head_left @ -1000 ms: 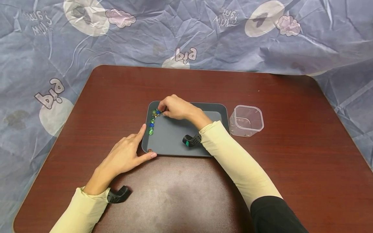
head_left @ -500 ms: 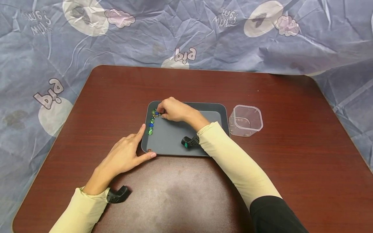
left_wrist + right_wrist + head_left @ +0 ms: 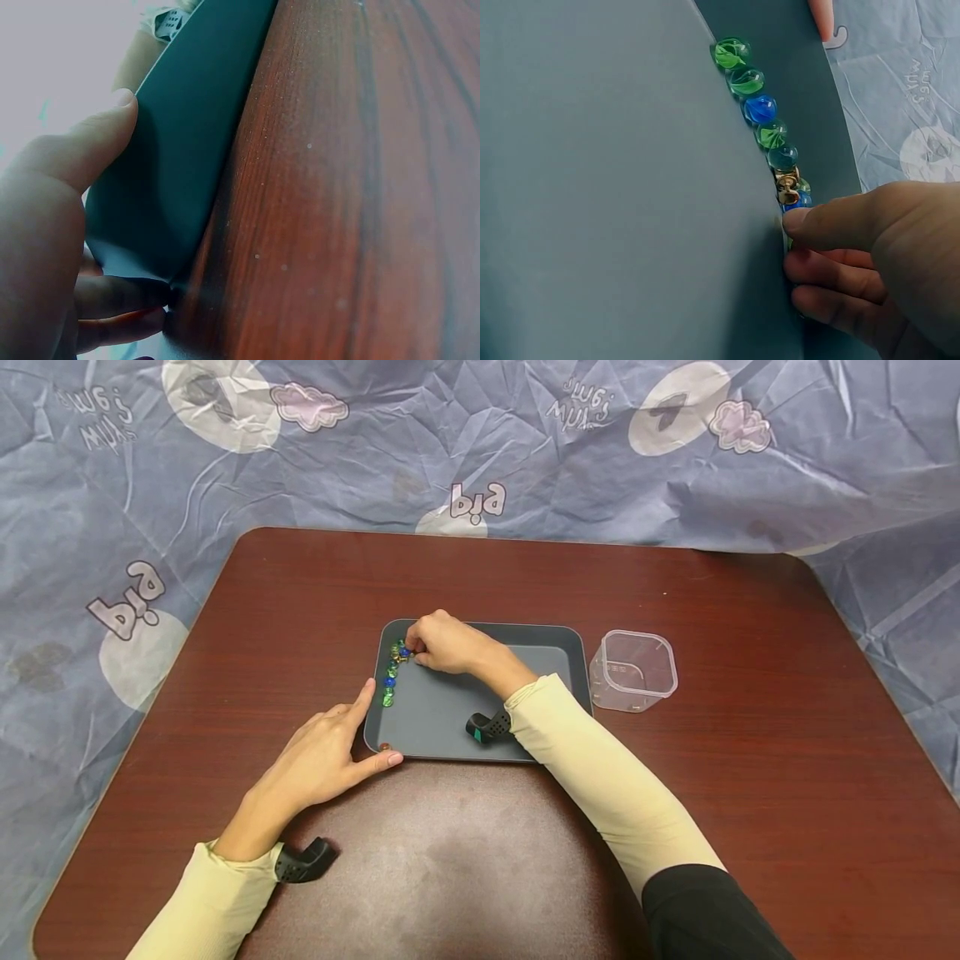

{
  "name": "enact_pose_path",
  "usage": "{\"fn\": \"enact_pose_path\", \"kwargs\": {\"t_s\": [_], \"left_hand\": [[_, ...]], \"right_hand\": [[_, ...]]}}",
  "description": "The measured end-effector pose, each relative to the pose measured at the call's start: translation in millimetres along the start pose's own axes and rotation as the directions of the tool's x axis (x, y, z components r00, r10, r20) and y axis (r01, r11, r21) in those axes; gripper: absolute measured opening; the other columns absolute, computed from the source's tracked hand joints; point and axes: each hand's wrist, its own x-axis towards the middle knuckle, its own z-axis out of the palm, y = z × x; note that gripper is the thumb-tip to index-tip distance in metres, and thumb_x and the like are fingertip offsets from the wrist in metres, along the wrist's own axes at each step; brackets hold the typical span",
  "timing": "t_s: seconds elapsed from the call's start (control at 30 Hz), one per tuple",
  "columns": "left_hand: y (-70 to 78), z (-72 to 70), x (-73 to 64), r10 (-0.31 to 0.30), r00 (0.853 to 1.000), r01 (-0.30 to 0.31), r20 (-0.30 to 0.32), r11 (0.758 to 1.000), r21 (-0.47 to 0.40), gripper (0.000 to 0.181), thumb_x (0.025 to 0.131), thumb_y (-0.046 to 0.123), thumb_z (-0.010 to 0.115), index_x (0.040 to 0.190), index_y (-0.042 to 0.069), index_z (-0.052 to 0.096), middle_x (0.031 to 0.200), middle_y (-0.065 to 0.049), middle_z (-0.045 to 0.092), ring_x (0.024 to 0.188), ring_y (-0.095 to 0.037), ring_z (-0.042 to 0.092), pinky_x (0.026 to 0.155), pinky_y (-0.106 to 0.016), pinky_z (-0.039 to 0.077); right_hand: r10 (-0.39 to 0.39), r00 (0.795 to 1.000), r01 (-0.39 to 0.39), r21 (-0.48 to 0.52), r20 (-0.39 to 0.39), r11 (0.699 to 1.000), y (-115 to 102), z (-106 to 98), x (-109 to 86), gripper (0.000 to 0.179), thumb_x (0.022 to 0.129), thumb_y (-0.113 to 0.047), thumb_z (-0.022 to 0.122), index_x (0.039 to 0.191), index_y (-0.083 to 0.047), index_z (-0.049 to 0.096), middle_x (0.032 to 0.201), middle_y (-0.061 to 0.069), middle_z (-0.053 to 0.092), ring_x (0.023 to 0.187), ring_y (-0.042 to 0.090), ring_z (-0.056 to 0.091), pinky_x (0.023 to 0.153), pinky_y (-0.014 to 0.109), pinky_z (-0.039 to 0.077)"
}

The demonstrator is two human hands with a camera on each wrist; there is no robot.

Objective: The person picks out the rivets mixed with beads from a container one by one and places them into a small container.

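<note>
My left hand [image 3: 322,756] steadies the grey tray [image 3: 480,702] at its near-left corner, thumb along the front rim and straight index finger at the left rim. The left wrist view has the thumb [image 3: 109,135] against the outer wall. At the far-left corner my right hand [image 3: 450,643] bends its fingers down at one end of a row of green and blue glass marbles [image 3: 391,682]. Close up, its thumb touches a blue marble [image 3: 804,200]; a bit of green shows between thumb and fingers. A small gold metal piece [image 3: 787,184] lies beside the thumb. The fingers partly hide this end.
A brown marble [image 3: 385,747] sits in the tray's near-left corner, beside the left thumb. To the right of the tray stands a clear plastic container [image 3: 633,672]. The dark red wooden table [image 3: 765,710] extends all round, and a printed cloth [image 3: 375,452] hangs behind it.
My right hand has shifted slightly towards me, its fingers staying at the far-left corner. The left hand and the tray hold still.
</note>
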Motion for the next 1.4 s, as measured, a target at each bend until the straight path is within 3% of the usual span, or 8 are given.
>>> {"fn": "enact_pose_path", "kwargs": {"t_s": [0.27, 0.63, 1.1, 1.4], "left_hand": [[-0.3, -0.1, 0.3, 0.003, 1.000, -0.003, 0.001, 1.000, 0.004, 0.101, 0.086, 0.055, 0.070, 0.154, -0.005, 0.024, 0.129, -0.024, 0.060, 0.114, -0.035, 0.059, 0.094, -0.052, 0.046], [0.7, -0.1, 0.1, -0.008, 1.000, 0.008, 0.009, 1.000, 0.004, 0.102, 0.086, 0.057, 0.069, 0.154, -0.004, 0.024, 0.131, -0.025, 0.059, 0.116, -0.036, 0.058, 0.095, -0.053, 0.045], [0.9, 0.6, 1.1, -0.001, 1.000, 0.001, 0.005, 1.000, 0.000, 0.103, 0.086, 0.057, 0.069, 0.155, -0.003, 0.023, 0.132, -0.024, 0.059, 0.117, -0.036, 0.058, 0.095, -0.053, 0.045], [0.3, 0.6, -0.3, 0.003, 1.000, -0.003, -0.002, 1.000, 0.000, 0.105, 0.084, 0.058, 0.070, 0.155, -0.003, 0.023, 0.130, -0.024, 0.059, 0.114, -0.035, 0.059, 0.093, -0.052, 0.046]], "right_hand": [[0.015, 1.000, -0.015, 0.012, -0.012, 1.000, 0.5, 0.3, 0.4, 0.005, 0.090, -0.003, 0.067, 0.093, -0.001, 0.072, 0.086, 0.008, 0.069, 0.079, 0.016, 0.063, 0.073, 0.027, 0.051], [0.042, 0.998, -0.043, 0.010, 0.045, 0.999, 0.6, -1.0, 0.7, 0.004, 0.092, -0.006, 0.066, 0.089, -0.006, 0.068, 0.080, 0.004, 0.065, 0.073, 0.014, 0.059, 0.069, 0.027, 0.048], [0.013, 0.999, -0.013, 0.016, 0.035, 1.000, 3.5, -3.8, -3.5, 0.007, 0.094, -0.006, 0.063, 0.095, -0.004, 0.070, 0.085, 0.005, 0.067, 0.077, 0.015, 0.061, 0.072, 0.028, 0.050], [0.010, 1.000, -0.009, 0.060, -0.011, 0.998, 1.1, -17.8, -11.3, 0.014, 0.093, -0.004, 0.061, 0.102, -0.001, 0.072, 0.089, 0.006, 0.068, 0.080, 0.015, 0.061, 0.076, 0.028, 0.050]]}}
